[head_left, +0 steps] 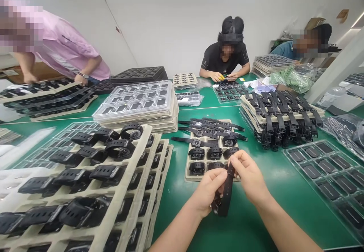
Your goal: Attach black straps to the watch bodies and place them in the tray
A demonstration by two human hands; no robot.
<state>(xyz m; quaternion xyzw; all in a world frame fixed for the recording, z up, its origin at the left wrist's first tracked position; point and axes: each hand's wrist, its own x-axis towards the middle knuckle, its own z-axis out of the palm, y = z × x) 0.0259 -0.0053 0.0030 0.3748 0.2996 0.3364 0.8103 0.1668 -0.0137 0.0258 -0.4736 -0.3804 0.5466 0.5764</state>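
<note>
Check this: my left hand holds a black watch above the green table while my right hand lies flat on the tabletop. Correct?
No: your right hand isn't lying flat; the head view shows it raised, gripping the black watch too. Your left hand does hold it above the green table.

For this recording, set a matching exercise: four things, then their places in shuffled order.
Things
1. Black-strapped wristwatch
2. Beige moulded tray with curled and outstretched watches
3. Clear plastic tray with flat black pieces
4. Green tabletop

Places
A. Beneath the trays
B. Held in left hand and right hand
C. At lower right
D. Just beyond the hands

Pairs: 1-B; 2-D; 3-C; 4-A
</note>
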